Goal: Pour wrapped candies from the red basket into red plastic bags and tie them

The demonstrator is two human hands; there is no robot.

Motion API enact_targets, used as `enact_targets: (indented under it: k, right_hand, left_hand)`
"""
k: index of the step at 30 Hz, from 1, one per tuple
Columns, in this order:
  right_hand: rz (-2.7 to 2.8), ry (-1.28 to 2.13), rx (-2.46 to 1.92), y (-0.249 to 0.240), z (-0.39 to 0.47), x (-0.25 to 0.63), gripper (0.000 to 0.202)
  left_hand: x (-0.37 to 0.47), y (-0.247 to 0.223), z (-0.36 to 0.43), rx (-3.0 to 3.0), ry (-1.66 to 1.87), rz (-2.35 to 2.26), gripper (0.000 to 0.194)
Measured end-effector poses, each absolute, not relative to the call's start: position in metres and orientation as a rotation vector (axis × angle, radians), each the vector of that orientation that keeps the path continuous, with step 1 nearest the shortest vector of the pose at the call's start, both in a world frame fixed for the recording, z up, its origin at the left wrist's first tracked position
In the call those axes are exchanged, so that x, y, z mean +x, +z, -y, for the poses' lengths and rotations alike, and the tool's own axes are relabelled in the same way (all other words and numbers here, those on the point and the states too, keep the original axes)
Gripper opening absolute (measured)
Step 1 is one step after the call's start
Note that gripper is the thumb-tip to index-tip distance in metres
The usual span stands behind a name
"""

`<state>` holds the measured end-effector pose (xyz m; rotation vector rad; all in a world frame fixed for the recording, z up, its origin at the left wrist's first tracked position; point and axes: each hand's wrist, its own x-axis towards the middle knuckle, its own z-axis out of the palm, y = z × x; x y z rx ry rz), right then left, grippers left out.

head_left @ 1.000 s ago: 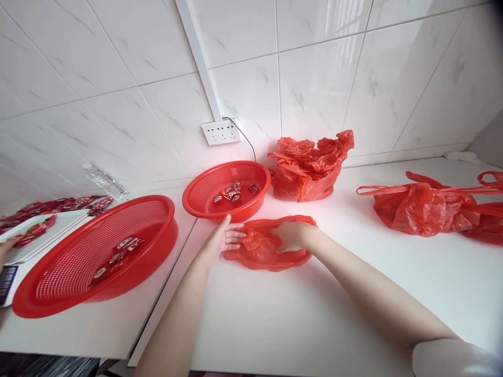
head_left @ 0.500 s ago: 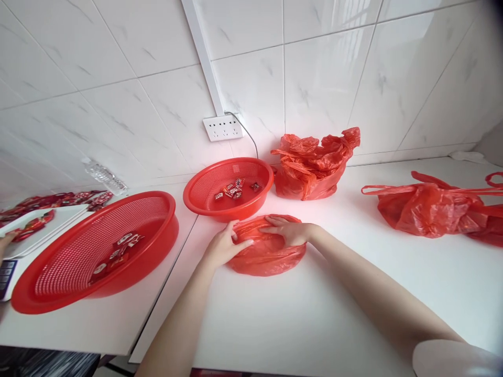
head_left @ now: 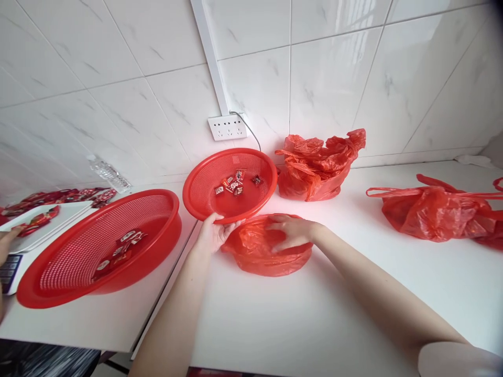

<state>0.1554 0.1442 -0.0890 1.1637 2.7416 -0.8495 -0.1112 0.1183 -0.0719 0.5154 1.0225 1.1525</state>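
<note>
Since the earlier frame, the left hand has moved from the open red plastic bag to the near rim of the small red perforated basket, and this basket now seems tipped toward the person. The left hand grips the rim, with the thumb above and the other fingers below; probably this hold serves to control the tilt. Some wrapped sweets lie near the middle of the small basket, one a little apart. The open bag lies on the worktop, just in front of the small basket. The right hand is open, its fingers spread in the bag's mouth, perhaps because the thin plastic would otherwise fall together. A crumpled red bag stands to the right of the small basket, and a handled red bag lies farther right. To its left is a larger red perforated basket, also with wrapped sweets.

Several parts are hard to make out. The left fingers are partly hidden under the rim, and what the handled bag contains cannot be told. Another red bag beside it is cut off. Far left of the small basket, a co-worker's hand, also cut off, is at a red packet, perhaps touching it.
</note>
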Motion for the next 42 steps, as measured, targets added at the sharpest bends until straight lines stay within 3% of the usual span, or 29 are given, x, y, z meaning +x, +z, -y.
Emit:
enact_targets:
  k: [6, 9, 17, 27, 30, 33, 39, 42]
  right_hand:
    - [-3.255, -0.616, 1.101, -0.077, -0.143, 0.155, 0.037]
    - [-3.433, -0.468, 1.01, -0.066, -0.139, 0.156, 0.025]
    - [-3.603, -0.089, 1.083, -0.053, -0.132, 0.154, 0.025]
    - [-3.471, -0.027, 1.165, -0.062, -0.134, 0.149, 0.033]
    - [-3.467, -0.051, 1.099, -0.064, -0.132, 0.147, 0.043]
    - [-3.501, -0.118, 1.089, -0.062, -0.124, 0.14, 0.035]
    - [-3.369, -0.698, 0.694, -0.066, -0.106, 0.126, 0.025]
    - [-3.187, -0.641, 0.752, -0.077, -0.107, 0.123, 0.034]
  left_hand:
    - [-0.109, -0.079, -0.105, 0.594, 1.322, -1.102, 0.015]
    - [-0.106, -0.079, -0.1, 0.634, 1.381, -1.069, 0.007]
    - [-0.089, -0.079, -0.091, 0.748, 1.381, -1.018, 0.011]
    - [-0.065, -0.093, -0.079, 0.796, 1.275, -0.808, 0.029]
    - [-0.059, -0.1, -0.079, 0.806, 1.219, -0.8, 0.032]
    - [-0.058, -0.104, -0.081, 0.791, 1.227, -0.805, 0.033]
    - [-0.067, -0.111, -0.091, 0.699, 1.255, -0.897, 0.027]
    - [-0.072, -0.114, -0.095, 0.686, 1.312, -0.966, 0.027]
